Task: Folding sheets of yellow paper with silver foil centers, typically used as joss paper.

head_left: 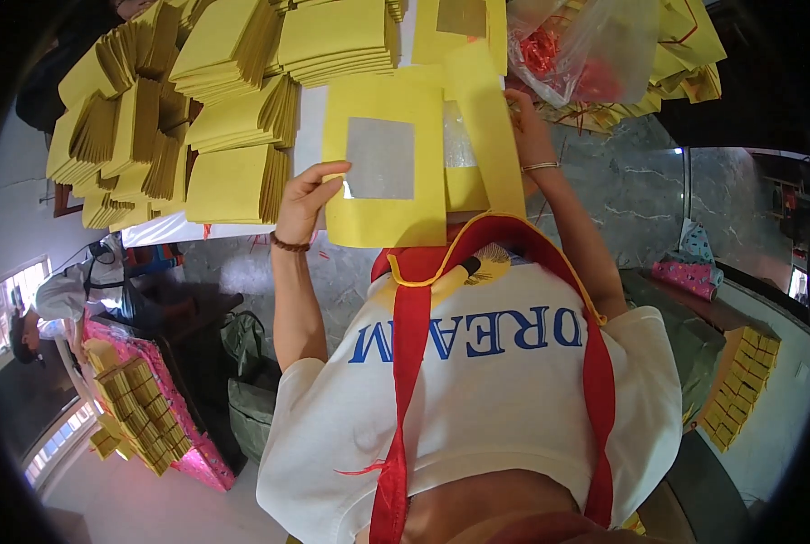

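My left hand (301, 207) pinches the left edge of a yellow paper or felt piece (382, 98) that has a square, greyish clear window (382, 158). The piece reaches over the near edge of the table. To its right stands a narrow yellow flap (488, 118), tilted, with another clear patch (457, 136) showing between the two. My right hand (532, 136) is at the right edge of this flap, fingers curled; its fingertips are partly hidden, and what it grips there is not plain.
Stacks of folded yellow pieces (232, 181) cover the table's left and far side. At the far right lies a clear plastic bag (595, 54) with red strings, beside yellow bags with red cords (690, 54). Another person (78, 286) is at the left near a pink-covered table (192, 435).
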### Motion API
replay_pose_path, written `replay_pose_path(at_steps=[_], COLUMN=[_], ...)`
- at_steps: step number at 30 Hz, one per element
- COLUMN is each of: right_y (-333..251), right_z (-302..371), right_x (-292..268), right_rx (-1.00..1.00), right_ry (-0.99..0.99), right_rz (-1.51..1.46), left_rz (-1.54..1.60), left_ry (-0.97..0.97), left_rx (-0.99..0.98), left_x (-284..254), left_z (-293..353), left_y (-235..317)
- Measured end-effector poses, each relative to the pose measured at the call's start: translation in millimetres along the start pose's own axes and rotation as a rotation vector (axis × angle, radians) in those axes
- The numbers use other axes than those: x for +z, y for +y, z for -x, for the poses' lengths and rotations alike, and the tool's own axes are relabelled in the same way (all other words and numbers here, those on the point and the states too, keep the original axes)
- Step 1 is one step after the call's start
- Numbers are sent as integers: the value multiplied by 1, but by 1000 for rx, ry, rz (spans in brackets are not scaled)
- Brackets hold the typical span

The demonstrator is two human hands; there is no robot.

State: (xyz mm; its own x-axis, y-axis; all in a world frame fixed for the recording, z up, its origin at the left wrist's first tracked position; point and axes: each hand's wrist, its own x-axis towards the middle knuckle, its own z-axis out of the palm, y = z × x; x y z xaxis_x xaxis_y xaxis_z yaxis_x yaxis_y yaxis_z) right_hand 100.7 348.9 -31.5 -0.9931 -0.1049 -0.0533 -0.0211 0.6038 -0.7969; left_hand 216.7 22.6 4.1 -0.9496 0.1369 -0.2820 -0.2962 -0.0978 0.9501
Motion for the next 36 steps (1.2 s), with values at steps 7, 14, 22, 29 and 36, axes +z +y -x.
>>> replay_pose_path(at_steps=[7,14,22,29,36], right_y=[7,21,13,8,7], right_z=[-3,6,13,20,15], right_x=[11,-11,3,10,10], right_rx=[131,150,118,122,-11], right_ry=[-57,14,27,-14,-67], right_rz=[-583,-681,-455,-330,2], left_rz=[-5,-100,-215,-315,-445], left_ry=[147,128,158,359,311], left_rx=[22,46,35,114,162], left_x=[18,72,95,99,92], left_z=[-14,-50,-62,-57,-63], left_y=[-19,-10,-38,-26,-32])
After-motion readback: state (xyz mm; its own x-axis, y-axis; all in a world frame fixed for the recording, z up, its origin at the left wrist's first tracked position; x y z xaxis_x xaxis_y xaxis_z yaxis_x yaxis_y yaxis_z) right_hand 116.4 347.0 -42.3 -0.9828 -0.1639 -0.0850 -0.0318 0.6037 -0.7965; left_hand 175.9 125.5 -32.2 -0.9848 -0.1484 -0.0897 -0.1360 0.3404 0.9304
